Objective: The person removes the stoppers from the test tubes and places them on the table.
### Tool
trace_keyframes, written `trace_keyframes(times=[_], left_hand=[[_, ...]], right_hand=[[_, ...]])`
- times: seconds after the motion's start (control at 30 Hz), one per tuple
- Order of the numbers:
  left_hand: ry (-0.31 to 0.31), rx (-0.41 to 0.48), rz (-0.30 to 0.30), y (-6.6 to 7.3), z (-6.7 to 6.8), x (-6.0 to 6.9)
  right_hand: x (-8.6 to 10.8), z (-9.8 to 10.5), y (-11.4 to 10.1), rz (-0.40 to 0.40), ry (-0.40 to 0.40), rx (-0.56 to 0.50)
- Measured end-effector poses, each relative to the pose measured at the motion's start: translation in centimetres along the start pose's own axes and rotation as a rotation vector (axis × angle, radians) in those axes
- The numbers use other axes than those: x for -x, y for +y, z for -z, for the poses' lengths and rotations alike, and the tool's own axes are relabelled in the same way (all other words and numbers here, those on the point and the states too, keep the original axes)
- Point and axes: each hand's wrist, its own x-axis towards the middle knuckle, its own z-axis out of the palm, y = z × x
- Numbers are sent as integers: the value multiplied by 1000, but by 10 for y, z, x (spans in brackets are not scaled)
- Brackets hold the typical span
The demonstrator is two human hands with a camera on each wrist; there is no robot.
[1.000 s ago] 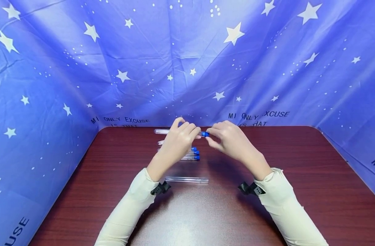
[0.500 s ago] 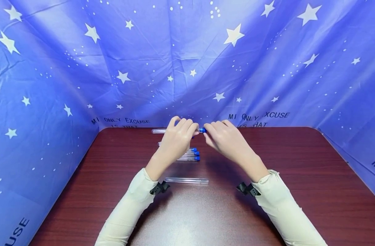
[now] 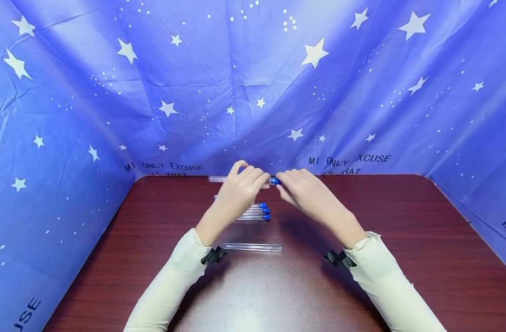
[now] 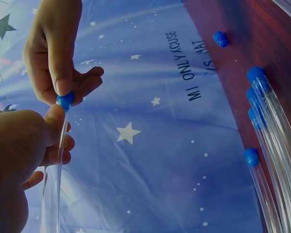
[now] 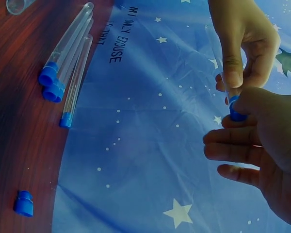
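Observation:
My left hand (image 3: 238,189) grips a clear test tube (image 3: 217,179) above the far side of the table, its closed end pointing left. At the tube's right end sits a blue cap (image 5: 238,114), which my right hand (image 3: 308,191) pinches between thumb and fingers. In the left wrist view the cap meets the tube's mouth; whether it is fully seated I cannot tell. Below my left hand lie several capped test tubes (image 3: 255,212), partly hidden by that hand. Nearer to me, an uncapped test tube (image 3: 253,247) lies crosswise.
A loose blue cap (image 5: 24,204) lies on the dark red wooden table (image 3: 153,258); the head view does not show it. A blue star-patterned cloth (image 3: 203,92) hangs behind and at both sides, reaching the table's far edge.
My right fingers have closed in over the cap and cover more of it. Both hands rose slightly with the tube, then came back down. The tubes on the table stay put.

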Motion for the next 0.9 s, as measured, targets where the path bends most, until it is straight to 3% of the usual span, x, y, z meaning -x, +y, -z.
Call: trace_keyframes(times=[0.23,0.47,0.7,0.9], left_hand=[[0,8,-62,-1,4,-2],[6,-15,-107,0,6,-4],[-19,-48,-118,1,7,-4],[-21,-43,-103,0,7,-2]], right_hand=[[3,9,3,-96,-140,-148],[1,18,2,-154,-261,-179],[0,19,5,-165,-303,-155],[5,19,12,-154,-279,-106]])
